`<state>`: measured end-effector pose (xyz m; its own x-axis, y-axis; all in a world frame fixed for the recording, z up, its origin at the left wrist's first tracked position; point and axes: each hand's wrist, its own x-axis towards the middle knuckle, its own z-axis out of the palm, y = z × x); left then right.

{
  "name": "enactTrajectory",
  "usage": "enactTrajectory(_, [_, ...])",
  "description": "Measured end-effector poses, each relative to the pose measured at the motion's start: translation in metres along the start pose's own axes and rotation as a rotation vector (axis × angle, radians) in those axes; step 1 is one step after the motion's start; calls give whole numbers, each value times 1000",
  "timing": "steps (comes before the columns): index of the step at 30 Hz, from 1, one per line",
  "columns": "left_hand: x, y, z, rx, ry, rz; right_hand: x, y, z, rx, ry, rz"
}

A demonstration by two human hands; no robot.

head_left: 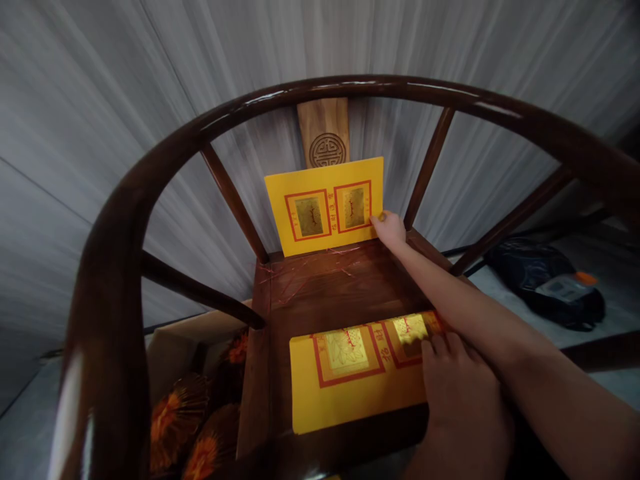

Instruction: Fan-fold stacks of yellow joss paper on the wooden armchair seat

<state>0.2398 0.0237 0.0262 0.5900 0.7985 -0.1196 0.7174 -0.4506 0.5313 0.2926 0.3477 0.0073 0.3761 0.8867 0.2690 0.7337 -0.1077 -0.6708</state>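
Pinching sheet (pixel 327 207): right hand (pixel 391 229); left hand (pixel 463 383) on paper (pixel 357 380), grip unclear; rosettes (pixel 169 417) in box (pixel 173 337)

Shows a right hand (pixel 391 230) bare from fingers to wrist; runs, behind those fingers, into a long, smooth forearm (pixel 490 317), uncovered too, widening farther back from the fingertips; shows a left hand (pixel 465 387) likewise bare, with short, rounded fingers (pixel 440 344); broadens behind the knuckles; dims toward the wrist.
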Motion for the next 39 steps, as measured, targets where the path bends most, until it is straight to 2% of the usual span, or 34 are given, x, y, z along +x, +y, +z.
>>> enactTrajectory(5, [-1, -1, 0, 20, -5, 34, 19, 21, 0, 80, 39, 14])
enactTrajectory(11, [1, -1, 5, 47, -4, 40, 40, 43, -7, 209, 35, -103])
enactTrajectory(15, [0, 0, 3, 65, 11, 25, 43, 43, -10, 232, 46, -130])
enactTrajectory(20, [-1, 1, 0, 69, -39, 31, 39, 38, -14, 221, 48, -133])
enactTrajectory(30, [-3, 0, 2, 89, -61, 28, 35, 38, -14, 155, 73, -143])
enactTrajectory(34, [2, -2, 1, 57, -78, 12, 30, 19, -27, 136, 122, -207])
enactTrajectory(36, [6, -2, 0, 36, -89, 2, 27, -5, -39, 123, 159, -268])
enactTrajectory(39, [6, 1, 2, 56, -144, -15, 20, -58, -56, 68, 219, -413])
